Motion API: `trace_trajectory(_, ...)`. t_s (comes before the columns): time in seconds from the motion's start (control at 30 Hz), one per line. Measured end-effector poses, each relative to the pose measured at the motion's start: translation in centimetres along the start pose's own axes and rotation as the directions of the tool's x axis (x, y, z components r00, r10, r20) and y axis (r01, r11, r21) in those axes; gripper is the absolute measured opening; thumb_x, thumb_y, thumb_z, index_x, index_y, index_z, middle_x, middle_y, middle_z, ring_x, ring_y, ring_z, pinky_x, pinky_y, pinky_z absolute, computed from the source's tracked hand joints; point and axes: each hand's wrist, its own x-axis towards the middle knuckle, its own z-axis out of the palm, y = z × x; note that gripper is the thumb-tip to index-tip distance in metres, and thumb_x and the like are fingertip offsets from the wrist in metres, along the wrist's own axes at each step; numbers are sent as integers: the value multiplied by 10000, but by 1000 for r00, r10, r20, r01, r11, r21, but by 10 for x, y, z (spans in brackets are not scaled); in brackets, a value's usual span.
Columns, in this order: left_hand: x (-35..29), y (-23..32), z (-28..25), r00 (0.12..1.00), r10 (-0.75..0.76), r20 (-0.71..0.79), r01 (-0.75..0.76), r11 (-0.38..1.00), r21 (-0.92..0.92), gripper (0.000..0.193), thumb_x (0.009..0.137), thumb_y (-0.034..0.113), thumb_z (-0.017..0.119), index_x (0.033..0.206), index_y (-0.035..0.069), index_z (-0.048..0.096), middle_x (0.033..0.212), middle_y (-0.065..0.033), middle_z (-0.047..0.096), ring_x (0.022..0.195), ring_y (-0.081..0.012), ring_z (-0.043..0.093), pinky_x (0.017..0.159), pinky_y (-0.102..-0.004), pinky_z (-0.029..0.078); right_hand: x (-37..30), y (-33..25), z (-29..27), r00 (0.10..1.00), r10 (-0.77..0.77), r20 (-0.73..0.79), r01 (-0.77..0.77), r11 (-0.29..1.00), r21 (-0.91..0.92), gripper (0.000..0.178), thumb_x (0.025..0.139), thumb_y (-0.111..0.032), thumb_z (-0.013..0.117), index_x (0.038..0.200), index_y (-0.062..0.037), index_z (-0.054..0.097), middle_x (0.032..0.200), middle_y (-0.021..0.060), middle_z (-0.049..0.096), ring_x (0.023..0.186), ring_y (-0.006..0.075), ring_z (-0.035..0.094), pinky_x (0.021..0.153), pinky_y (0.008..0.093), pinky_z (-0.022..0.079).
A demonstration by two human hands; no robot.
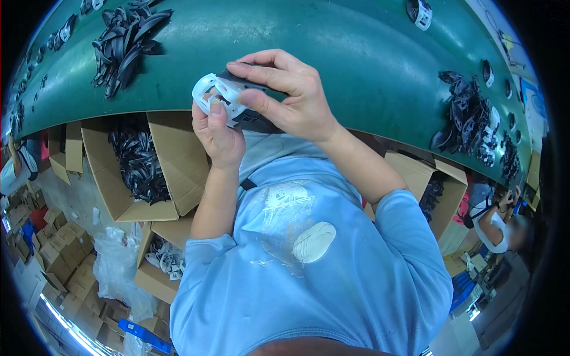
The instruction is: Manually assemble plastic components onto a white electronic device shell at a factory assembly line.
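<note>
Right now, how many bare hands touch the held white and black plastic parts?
2: left hand, on the white plastic part; right hand, on the curved black plastic part. None seems hidden.

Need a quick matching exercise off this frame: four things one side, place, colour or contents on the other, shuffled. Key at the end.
Things:
1. White plastic piece
2. Worktop
3. Large open carton left of the left forearm
4. Wearer's shirt

Descriptions:
A. Filled with black parts
B. Light blue
C. Held up between the left hand and the right hand
D. Green

Pairs: 1-C, 2-D, 3-A, 4-B
</note>
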Motion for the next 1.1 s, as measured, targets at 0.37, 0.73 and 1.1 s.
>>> trace_trajectory(0.37, -5, -9, 9, 999, 3, -46, -2, 999, 32, 438, 1014, 368, 513, 1304, 40, 526, 1216, -99, 624, 1115, -210, 636, 927, -366, 551, -22, 3, 18, 1000, -6, -15, 5, 996, -84, 345, 932, -209, 709, 1233, -40, 727, 1322, 150, 663, 957, 278, 660, 866, 354, 529)
trace_trajectory(0.73, -6, -12, 23, 948, -309, -73, 286, 932, -224, 587, 1080, 512, 331, 1396, 45, 494, 1362, -127, 589, 1252, -249, 589, 1053, -409, 482, -26, 13, 5, 997, -62, 41, 70, 969, -238, 644, 847, -349, 789, 1380, -38, 606, 1445, 221, 533, 1203, 380, 563, 1020, 456, 479)
trace_trajectory(1.1, 96, 12, 26, 689, 1, 725, -723, 58, 688, 705, 749, 316, 880, 1308, 10, 579, 1247, -186, 614, 1060, -368, 559, 944, -432, 485, 46, 77, -92, 856, -80, 511, 352, 814, -462, 693, 774, -374, 838, 1359, -78, 616, 1214, 135, 654, 1128, 335, 608, 1012, 427, 479)
